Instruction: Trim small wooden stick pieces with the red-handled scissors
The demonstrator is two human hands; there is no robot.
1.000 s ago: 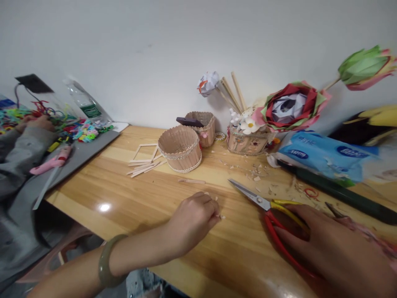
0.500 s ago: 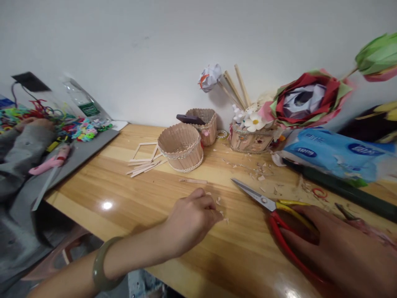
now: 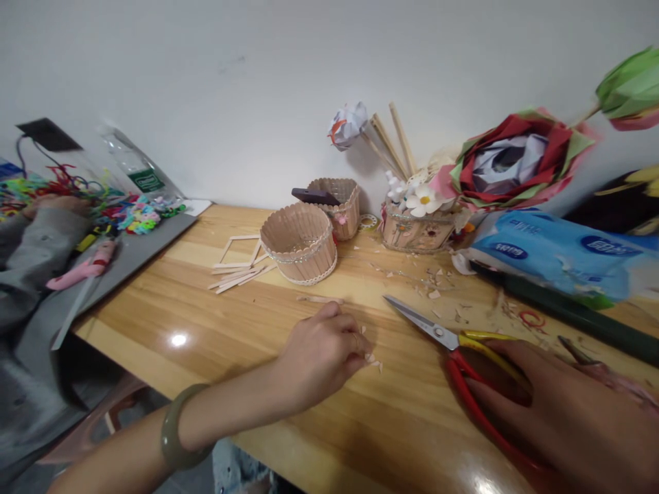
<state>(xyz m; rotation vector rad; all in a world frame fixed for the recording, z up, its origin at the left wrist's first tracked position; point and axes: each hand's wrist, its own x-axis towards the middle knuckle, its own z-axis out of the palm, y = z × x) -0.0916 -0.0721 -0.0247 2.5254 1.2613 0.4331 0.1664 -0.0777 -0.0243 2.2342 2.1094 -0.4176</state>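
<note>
My left hand (image 3: 323, 353) is low over the wooden table, its fingers curled and the tips pinched together beside small wood chips (image 3: 373, 359). Whatever lies between those fingertips is hidden. Just beyond the knuckles is a short wooden stick (image 3: 319, 299). On the right, my right hand (image 3: 571, 412) grips the red and yellow handles of the scissors (image 3: 437, 332), which rest on the table with blades closed and pointing away to the left. A round basket of craft sticks (image 3: 309, 257) stands past my left hand, beside a pile of loose sticks (image 3: 239, 274).
Behind the round basket, a second stick basket (image 3: 350, 213) holds a dark phone (image 3: 315, 197). A decorated basket (image 3: 417, 230), paper flowers (image 3: 515, 165) and a blue tissue pack (image 3: 561, 250) line the back right. At left, another person's sleeve (image 3: 56, 240) reaches over colourful craft pieces (image 3: 147, 214).
My left hand has shifted slightly away from me, its knuckles now covering the near end of the short stick. My right hand and the scissors stay put.
</note>
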